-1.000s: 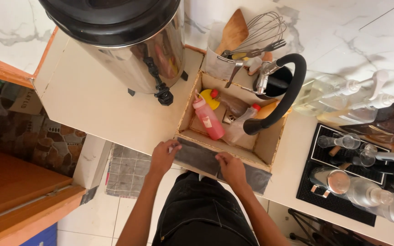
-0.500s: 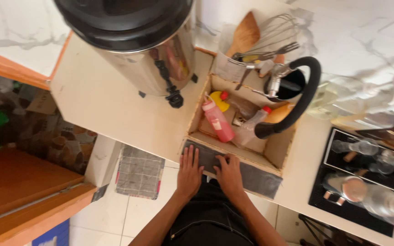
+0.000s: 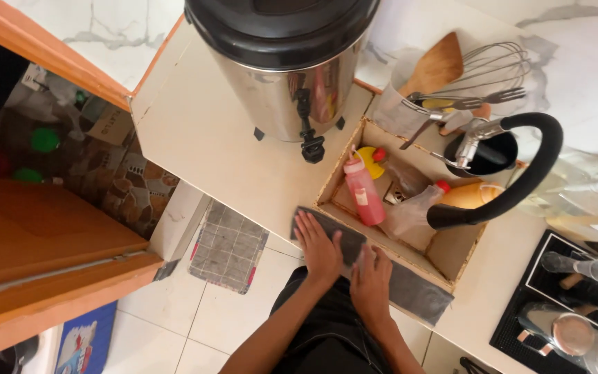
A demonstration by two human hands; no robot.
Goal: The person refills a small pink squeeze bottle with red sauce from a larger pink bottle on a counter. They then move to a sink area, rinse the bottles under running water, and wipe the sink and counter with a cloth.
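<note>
Both hands flat, palms down, fingers spread, on a grey cloth (image 3: pixel 382 273) lying along the counter's (image 3: pixel 202 138) front edge. Left hand (image 3: pixel 320 246) pressing the cloth's left end, near the front left corner of a shallow wooden tray (image 3: pixel 465 260); right hand (image 3: pixel 372 280) just beside it, nearer the cloth's middle. Neither hand gripping anything, only resting on fabric. Cloth spread out along the tray's front wall, its right end past both hands and uncovered. Judged from this: wiping of the front edge under way, left portion covered, right stretch apparently not yet reached. Inside the tray: red bottle (image 3: pixel 363 190), clear bottle (image 3: pixel 413 208), yellow lid (image 3: pixel 370 154). Behind, at the counter's back: steel urn (image 3: pixel 285 76), utensil holder (image 3: pixel 399 111) with whisk (image 3: pixel 500 66) and wooden spatula (image 3: pixel 437 66). Black faucet (image 3: pixel 520 173) arching over the tray's right side.
</note>
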